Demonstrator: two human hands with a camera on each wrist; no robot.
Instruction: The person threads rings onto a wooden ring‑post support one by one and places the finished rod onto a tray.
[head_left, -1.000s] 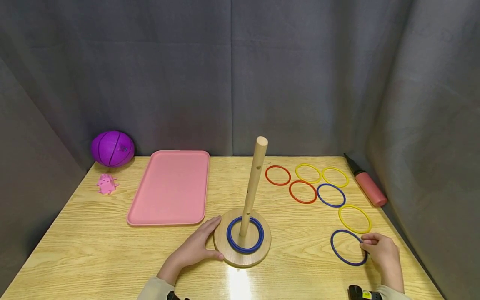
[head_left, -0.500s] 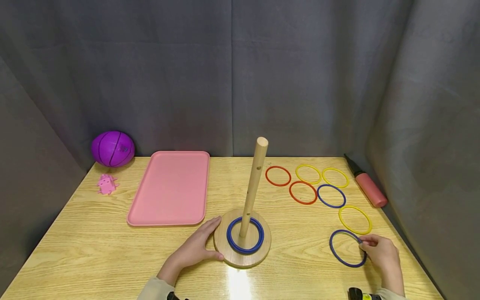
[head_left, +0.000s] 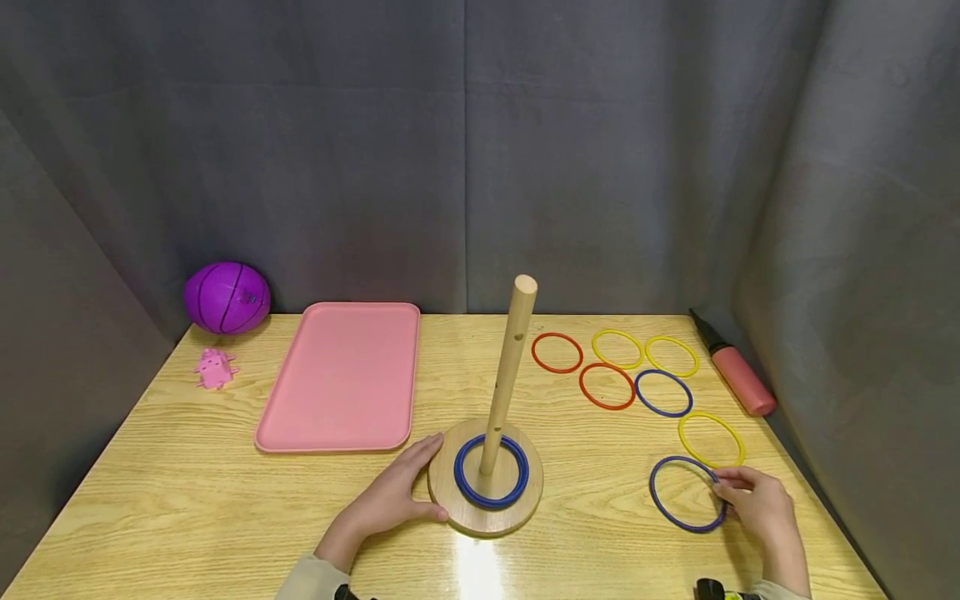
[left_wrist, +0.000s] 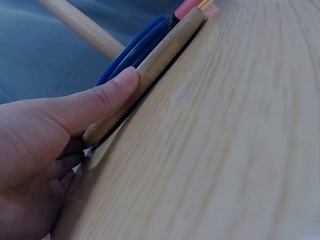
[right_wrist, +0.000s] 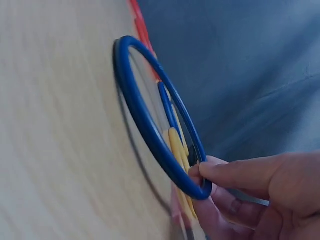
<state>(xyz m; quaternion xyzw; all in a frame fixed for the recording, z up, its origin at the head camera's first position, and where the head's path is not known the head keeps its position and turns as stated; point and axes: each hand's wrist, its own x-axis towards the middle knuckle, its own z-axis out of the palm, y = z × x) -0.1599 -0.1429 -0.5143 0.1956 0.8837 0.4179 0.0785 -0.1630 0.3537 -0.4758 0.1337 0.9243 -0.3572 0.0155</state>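
I record a light wood-grain table (head_left: 585,550) beneath both grips. Beyond the left hand (head_left: 390,496) lies a flat pink rectangular tray (head_left: 337,379). Touching that hand is a pale wooden post stand (head_left: 507,375) on a round base, with stacked glossy blue rings (head_left: 491,503) around its foot. I find the left grip wide: thumb and straight fingers spread along the base's rim. The right hand (head_left: 757,500) is closed to a pinch on a thin, round blue ring (right_wrist: 138,106), held tilted and extending leftward from the fingertips; I cannot tell whether its far edge meets the table. Well beyond the left grip sits a purple ball (head_left: 227,297); beyond the right, a pink-and-black cylindrical pump (head_left: 741,379). Between pump and right grip I count three thin yellow rings (right_wrist: 175,140), two red rings (head_left: 611,407) and another blue ring (head_left: 671,414). Smallest, a pink plastic-looking toy (head_left: 215,368) lies nearer the left grip than the ball.
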